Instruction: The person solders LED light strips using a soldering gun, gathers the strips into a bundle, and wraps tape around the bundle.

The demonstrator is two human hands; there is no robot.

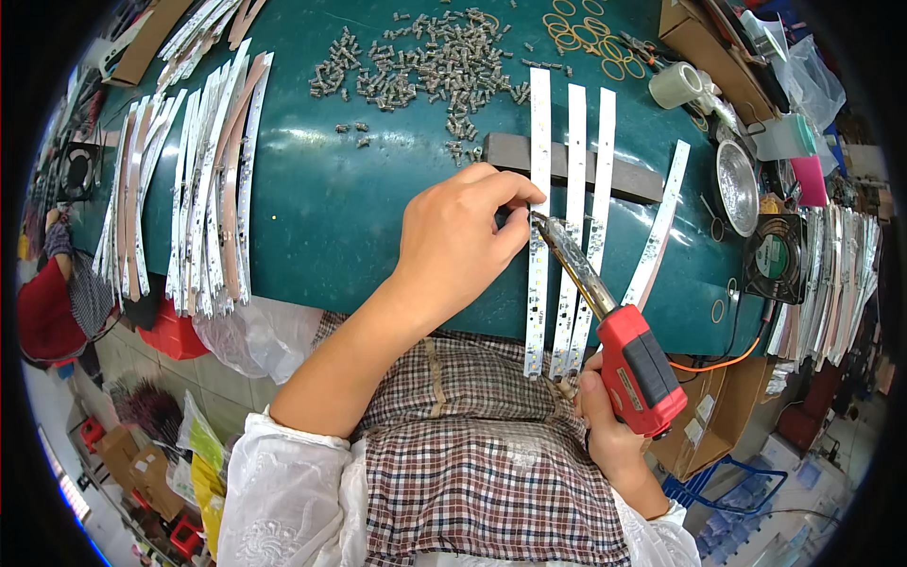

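My left hand [452, 241] is closed in a pinch over the leftmost of three white LED circuit strips [539, 118]. Whatever its fingertips hold is too small or hidden to make out. A red and black soldering gun [635, 364] is gripped in my right hand [609, 430], its metal tip angled up to the left and meeting the strip beside my left fingertips. The three strips rest across a dark grey bar [631, 180], their lower ends reaching the table's near edge. Another strip [664, 203] lies slanted to their right.
Small metal cylindrical parts [425, 61] are heaped at the back of the green table [321, 217]. Bundled strips [213, 180] lie at left, more [831, 283] at far right. Rubber bands [576, 33], a metal bowl [735, 187] and a black fan [777, 257] line the right.
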